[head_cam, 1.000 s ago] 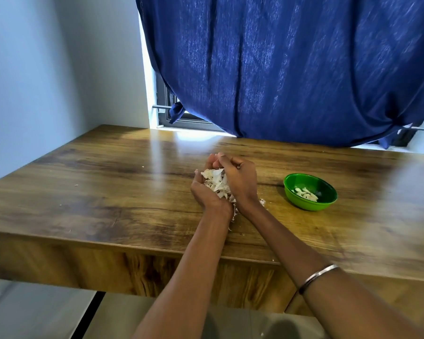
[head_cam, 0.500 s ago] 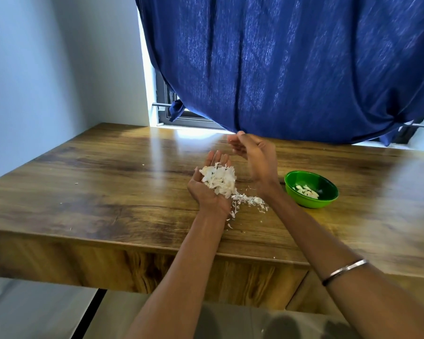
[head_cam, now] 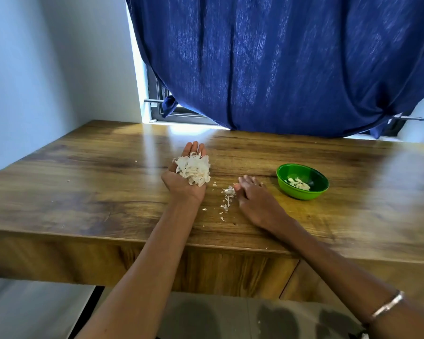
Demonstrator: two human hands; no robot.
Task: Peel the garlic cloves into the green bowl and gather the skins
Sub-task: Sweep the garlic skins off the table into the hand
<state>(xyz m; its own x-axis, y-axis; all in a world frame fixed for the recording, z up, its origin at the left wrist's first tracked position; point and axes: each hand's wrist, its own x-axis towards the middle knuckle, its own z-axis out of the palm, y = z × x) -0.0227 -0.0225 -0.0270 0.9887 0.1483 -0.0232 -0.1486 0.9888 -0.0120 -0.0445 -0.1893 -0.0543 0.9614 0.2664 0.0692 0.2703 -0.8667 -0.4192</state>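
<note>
Left hand (head_cam: 185, 178) palm up, fingers flat, heaped skins (head_cam: 194, 170) loose on it. Right hand (head_cam: 255, 200) on table (head_cam: 83, 187), fingers straight against stray scraps (head_cam: 228, 195). Cloves (head_cam: 298, 184) in bowl (head_cam: 304, 193), right. Risk: heap unheld, tilt spills it; sweep scatters scraps off near edge.

Desk (head_cam: 83, 182): wood grain, semi-glossy, window glare on top. Green bowl (head_cam: 313, 192): smooth shiny plastic look. Garlic skins (head_cam: 194, 168): thin, papery, matt, flaky. Curtain (head_cam: 279, 62): blue woven cloth, matt. Bangle (head_cam: 387, 307): polished metal. Wall (head_cam: 34, 69): matt paint.
</note>
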